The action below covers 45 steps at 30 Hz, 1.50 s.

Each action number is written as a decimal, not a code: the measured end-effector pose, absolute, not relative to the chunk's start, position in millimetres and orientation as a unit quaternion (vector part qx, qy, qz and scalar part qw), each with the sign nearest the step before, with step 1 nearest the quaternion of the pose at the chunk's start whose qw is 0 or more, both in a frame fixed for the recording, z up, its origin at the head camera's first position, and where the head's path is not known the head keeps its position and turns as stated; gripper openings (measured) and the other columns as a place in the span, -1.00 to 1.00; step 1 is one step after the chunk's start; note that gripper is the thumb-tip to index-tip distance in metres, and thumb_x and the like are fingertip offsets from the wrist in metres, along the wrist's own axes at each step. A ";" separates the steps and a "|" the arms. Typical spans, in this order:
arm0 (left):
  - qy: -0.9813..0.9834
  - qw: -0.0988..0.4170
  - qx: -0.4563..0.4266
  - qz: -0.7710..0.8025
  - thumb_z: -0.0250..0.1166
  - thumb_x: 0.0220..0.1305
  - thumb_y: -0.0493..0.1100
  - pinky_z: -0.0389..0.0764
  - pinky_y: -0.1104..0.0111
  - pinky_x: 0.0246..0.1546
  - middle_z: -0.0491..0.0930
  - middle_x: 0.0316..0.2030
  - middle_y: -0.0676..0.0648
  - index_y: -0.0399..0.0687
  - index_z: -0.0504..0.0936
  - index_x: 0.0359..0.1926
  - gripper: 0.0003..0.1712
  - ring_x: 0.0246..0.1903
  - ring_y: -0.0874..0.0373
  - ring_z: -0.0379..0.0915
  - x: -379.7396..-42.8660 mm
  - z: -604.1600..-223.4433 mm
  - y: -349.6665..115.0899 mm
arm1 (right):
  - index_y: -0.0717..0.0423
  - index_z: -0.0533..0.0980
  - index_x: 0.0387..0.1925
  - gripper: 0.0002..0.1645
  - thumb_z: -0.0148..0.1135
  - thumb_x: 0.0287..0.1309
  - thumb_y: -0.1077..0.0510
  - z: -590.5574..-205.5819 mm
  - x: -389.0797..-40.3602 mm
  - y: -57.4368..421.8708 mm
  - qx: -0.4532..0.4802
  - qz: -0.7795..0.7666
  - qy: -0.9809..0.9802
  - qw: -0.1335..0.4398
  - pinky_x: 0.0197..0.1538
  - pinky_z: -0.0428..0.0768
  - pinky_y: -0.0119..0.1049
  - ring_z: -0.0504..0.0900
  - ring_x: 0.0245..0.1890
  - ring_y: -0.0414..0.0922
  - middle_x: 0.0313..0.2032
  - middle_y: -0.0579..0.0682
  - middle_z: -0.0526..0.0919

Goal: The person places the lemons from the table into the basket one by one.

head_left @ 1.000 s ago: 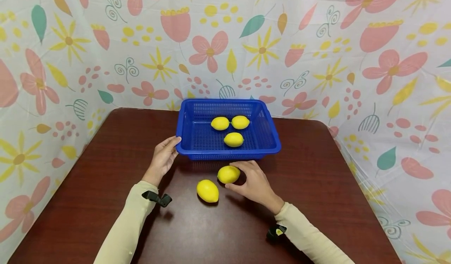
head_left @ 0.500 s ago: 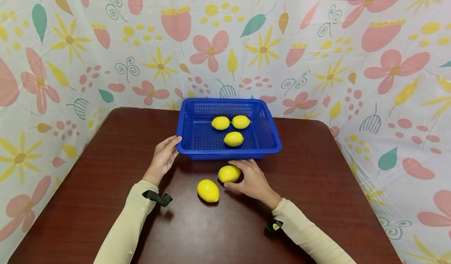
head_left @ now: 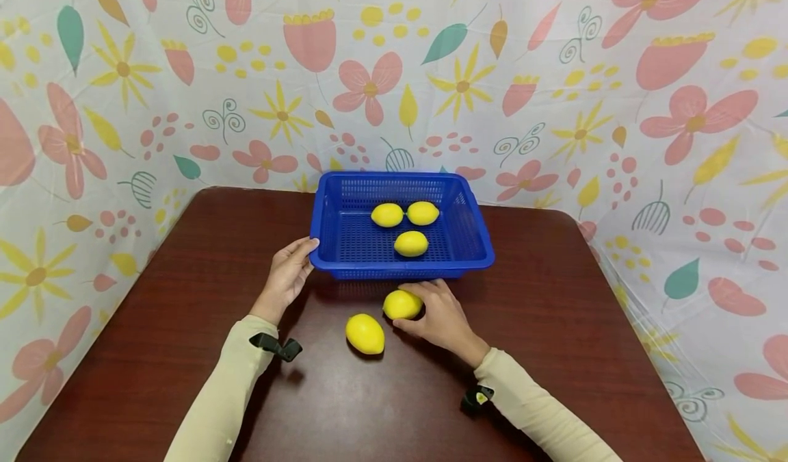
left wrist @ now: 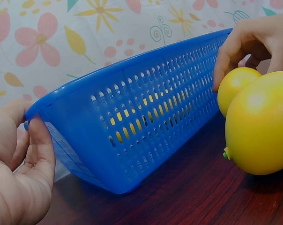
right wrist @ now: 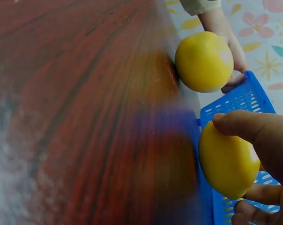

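Observation:
At the near left corner of the blue plastic basket (head_left: 400, 266), my left hand (head_left: 284, 277) pinches the rim between thumb and fingers. The left wrist view shows this grip (left wrist: 26, 164) on the rim's end. Just in front of the basket, my right hand (head_left: 444, 315) holds a yellow lemon (head_left: 401, 305), thumb on the near side and fingers over the far side. In the right wrist view the thumb presses on that lemon (right wrist: 226, 161). A second lemon (head_left: 365, 334) lies on the table, nearer and to the left.
Inside the basket lie three lemons: two end to end at the back, and one lemon (head_left: 411, 244) nearer the front. The dark red-brown wooden table (head_left: 345, 414) meets a flowered curtain (head_left: 369, 92) behind the basket.
My right wrist and forearm have shifted slightly left and away from me, while the fingers stay around the lemon. The left hand, basket and other lemons keep their places.

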<state>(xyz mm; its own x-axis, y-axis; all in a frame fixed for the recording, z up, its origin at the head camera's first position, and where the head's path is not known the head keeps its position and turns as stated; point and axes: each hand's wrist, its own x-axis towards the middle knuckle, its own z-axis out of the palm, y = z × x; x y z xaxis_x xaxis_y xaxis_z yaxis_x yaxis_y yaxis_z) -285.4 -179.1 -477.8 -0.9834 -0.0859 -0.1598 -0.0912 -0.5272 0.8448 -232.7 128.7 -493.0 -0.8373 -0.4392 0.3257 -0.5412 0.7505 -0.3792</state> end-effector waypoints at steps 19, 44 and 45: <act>0.483 0.003 -0.082 0.872 0.31 0.24 -0.25 0.61 0.50 -0.26 0.65 -0.34 0.00 -0.22 0.58 -0.11 -0.79 -0.38 0.27 0.57 -287.9 -475.8 -178.7 | -0.06 0.56 0.06 -0.23 0.46 -0.19 -0.33 -458.2 -214.2 132.8 0.289 0.265 -0.907 0.157 -0.24 0.53 -0.28 0.41 -0.16 -0.18 -0.04 -0.17 0.64; 0.484 0.003 -0.096 0.870 0.33 0.23 -0.26 0.61 0.50 -0.30 0.66 -0.36 0.01 -0.13 0.63 -0.23 -0.91 -0.40 0.27 0.57 -287.0 -479.1 -180.5 | 0.00 0.59 0.02 -0.28 0.46 -0.14 -0.29 -347.2 -268.5 116.9 0.390 0.262 -0.874 0.123 -0.21 0.49 -0.24 0.45 -0.18 -0.12 -0.15 -0.15 0.65; 0.484 0.003 -0.095 0.870 0.33 0.23 -0.26 0.61 0.50 -0.30 0.66 -0.36 0.01 -0.13 0.63 -0.23 -0.91 -0.41 0.27 0.57 -286.9 -478.9 -180.1 | -0.01 0.59 0.02 -0.29 0.46 -0.14 -0.29 -345.2 -274.0 116.6 0.396 0.262 -0.873 0.114 -0.20 0.51 -0.25 0.46 -0.17 -0.15 -0.15 -0.15 0.65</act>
